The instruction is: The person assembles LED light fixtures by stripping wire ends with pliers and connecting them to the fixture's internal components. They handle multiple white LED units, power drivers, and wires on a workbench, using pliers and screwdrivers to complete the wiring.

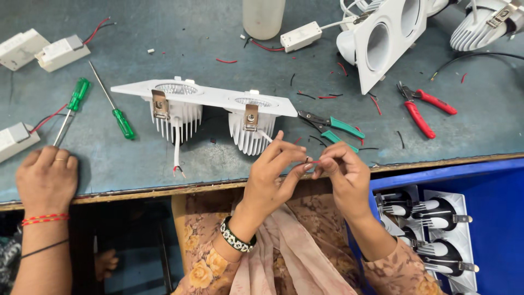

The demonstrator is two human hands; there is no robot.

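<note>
Both the left hand (pixel 271 173) and the right hand (pixel 343 173) are pinching the red tip of a thin white wire (pixel 266 136), fingertips meeting at the bench edge. The wire is running up to a white twin downlight fitting (pixel 218 98) with two ribbed heat sinks. Two green screwdrivers (pixel 119 117), green cutters (pixel 334 128) and red pliers (pixel 423 109) are lying around; another person's hand (pixel 46 179) is resting at left.

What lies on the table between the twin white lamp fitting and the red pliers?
In the head view, green-handled pliers lie between the twin lamp fitting and the red pliers, with scattered wire scraps around.
</note>
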